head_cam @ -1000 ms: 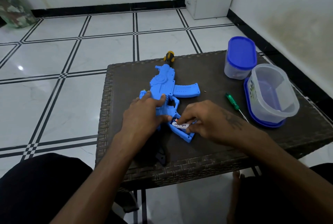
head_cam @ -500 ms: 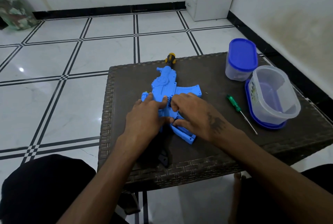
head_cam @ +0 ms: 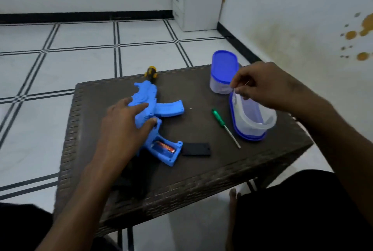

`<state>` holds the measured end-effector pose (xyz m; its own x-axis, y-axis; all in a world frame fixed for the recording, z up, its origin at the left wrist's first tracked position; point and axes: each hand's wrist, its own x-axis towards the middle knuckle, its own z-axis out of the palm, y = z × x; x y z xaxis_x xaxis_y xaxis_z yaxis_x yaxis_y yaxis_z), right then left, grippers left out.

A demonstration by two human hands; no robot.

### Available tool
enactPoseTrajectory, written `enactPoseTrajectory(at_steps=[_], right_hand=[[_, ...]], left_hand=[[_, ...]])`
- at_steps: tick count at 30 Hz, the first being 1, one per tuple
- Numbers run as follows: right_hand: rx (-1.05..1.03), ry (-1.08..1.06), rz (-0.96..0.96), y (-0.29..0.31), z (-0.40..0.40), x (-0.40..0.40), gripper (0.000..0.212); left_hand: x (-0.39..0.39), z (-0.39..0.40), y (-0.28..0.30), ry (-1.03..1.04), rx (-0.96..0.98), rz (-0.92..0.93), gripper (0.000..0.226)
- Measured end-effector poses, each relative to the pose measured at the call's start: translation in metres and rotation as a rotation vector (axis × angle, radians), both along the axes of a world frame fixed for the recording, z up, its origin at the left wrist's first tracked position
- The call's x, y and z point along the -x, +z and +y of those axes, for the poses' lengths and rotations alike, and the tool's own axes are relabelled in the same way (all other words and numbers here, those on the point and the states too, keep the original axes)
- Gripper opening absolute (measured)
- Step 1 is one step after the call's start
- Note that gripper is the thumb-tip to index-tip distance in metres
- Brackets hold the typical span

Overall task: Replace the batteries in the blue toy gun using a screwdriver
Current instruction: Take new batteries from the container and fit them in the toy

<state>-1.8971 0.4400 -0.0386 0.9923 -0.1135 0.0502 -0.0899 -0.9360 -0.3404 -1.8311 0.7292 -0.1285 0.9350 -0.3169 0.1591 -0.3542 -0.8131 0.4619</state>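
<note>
The blue toy gun (head_cam: 150,113) lies at the centre of the table (head_cam: 201,170), its grip compartment open with a battery (head_cam: 164,146) inside. The left hand (head_cam: 123,127) presses it flat with spread fingers. The right hand (head_cam: 260,87), at the upper right, has curled fingers over the clear container (head_cam: 252,121); I cannot tell what it pinches. The gun looks like light, stiff, smooth plastic, so it is best held by the body.

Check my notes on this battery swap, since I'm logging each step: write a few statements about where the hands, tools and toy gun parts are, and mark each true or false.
1. The left hand rests on the blue toy gun. True.
2. The battery compartment in the grip is closed by its cover. False: it is open, a battery shows inside, and the black cover lies on the table beside it.
3. The right hand holds the green screwdriver. False: the screwdriver lies on the table; the hand is over the open clear container.
4. The other container has its blue lid on. True.
</note>
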Motion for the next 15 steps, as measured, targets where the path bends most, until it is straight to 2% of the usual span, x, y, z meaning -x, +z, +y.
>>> enactPoseTrajectory(at_steps=[2,4,6,11,13,15], right_hand=[[-0.022,-0.054,0.181,0.007,-0.028,-0.004,0.015],[0.045,-0.075,0.354,0.004,-0.046,-0.012,0.023],[0.180,-0.079,0.461,-0.004,-0.054,-0.023,0.032],[0.355,-0.002,0.795,-0.023,-0.041,-0.032,0.038],[0.478,0.072,0.834,-0.034,-0.038,-0.029,0.031],[0.536,0.125,0.767,-0.045,-0.044,-0.025,0.019]], left_hand=[[0.014,-0.032,0.010,-0.040,0.108,-0.001,0.034],[0.028,-0.066,0.017,-0.080,0.147,0.026,0.024],[0.039,-0.100,0.021,-0.156,0.132,0.057,0.022],[0.056,-0.152,0.019,-0.354,0.028,0.159,0.023],[0.063,-0.160,0.017,-0.403,0.002,0.173,0.024],[0.068,-0.162,0.015,-0.428,0.011,0.190,0.025]])
